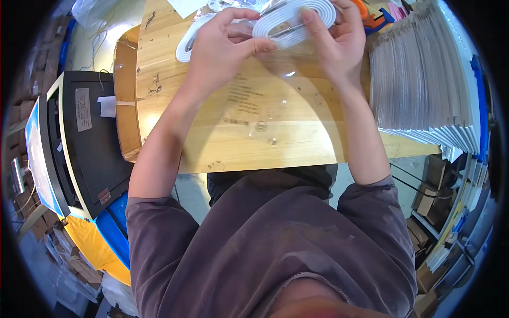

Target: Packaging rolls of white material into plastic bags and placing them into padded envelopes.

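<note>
L hand (pixel 222 45) pinches the clear bag (pixel 265 69) w/ a 2nd white coil (pixel 186 46) under it, R hand (pixel 331 40) grips the coiled cable (pixel 294 20) half in the bag's mouth above the table (pixel 222 138) — bagging looks partway, sealing left, stack of packs (pixel 419 85) at right.

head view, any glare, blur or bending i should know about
Head view: straight lines bow near the rim, seen in the table edge and the stack of flat packets; glare glints on the clear bag held with the white coiled cable; both hands look sharp, dark vignette in the corners.
</note>
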`<state>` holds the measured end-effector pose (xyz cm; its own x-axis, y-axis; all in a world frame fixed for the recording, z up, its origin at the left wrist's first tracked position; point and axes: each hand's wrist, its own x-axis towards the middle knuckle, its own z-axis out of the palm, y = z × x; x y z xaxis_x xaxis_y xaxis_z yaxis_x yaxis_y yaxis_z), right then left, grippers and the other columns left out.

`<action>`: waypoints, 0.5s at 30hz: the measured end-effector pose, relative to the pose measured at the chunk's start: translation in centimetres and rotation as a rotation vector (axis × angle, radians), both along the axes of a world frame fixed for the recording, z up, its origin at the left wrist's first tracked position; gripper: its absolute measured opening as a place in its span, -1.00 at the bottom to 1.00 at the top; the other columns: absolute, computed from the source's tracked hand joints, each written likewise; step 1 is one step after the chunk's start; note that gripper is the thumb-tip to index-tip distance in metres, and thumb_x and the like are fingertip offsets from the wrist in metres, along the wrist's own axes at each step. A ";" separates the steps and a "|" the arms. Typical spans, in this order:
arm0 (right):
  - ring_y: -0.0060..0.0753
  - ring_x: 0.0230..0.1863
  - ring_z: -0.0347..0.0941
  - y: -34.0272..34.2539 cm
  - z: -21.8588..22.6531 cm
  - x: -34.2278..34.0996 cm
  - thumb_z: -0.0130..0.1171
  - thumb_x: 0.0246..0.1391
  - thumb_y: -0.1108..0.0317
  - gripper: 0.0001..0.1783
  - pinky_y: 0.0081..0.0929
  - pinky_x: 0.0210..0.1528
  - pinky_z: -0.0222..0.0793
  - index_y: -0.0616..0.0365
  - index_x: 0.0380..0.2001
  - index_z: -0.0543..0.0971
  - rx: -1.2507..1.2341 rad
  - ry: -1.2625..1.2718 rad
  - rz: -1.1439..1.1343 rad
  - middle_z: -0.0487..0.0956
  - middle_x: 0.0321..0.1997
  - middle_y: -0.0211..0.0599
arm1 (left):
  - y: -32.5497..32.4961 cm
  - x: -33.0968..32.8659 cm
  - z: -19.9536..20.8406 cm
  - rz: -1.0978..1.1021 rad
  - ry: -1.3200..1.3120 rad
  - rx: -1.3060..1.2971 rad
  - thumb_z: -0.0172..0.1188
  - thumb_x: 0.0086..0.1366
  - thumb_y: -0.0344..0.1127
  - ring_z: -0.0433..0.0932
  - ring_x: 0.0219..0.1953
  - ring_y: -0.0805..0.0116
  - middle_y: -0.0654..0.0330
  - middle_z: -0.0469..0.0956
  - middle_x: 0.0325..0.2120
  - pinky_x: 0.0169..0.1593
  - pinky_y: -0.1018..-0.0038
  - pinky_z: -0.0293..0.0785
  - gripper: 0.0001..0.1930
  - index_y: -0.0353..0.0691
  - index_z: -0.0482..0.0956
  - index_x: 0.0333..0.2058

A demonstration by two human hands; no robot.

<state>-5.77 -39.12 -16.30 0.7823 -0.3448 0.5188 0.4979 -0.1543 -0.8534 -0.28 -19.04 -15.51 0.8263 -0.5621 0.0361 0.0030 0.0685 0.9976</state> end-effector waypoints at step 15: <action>-0.56 -0.38 0.43 0.8 -0.3 0.3 0.22 0.31 0.29 -0.71 -0.69 -0.27 0.39 0.21 0.00 0.58 -0.223 0.209 0.278 0.57 -0.32 -0.40 | -0.6 0.3 1.3 0.040 -0.128 0.282 0.26 0.37 -0.38 0.69 -0.21 0.37 -0.06 0.68 -0.14 -0.16 0.59 0.65 -0.61 -0.40 0.45 0.10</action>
<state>-5.45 -38.32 -16.57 0.9262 -0.0021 0.3770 0.3664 -0.2310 -0.9013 0.05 -19.67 -14.17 0.8467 -0.5319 -0.0115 -0.1209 -0.2134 0.9695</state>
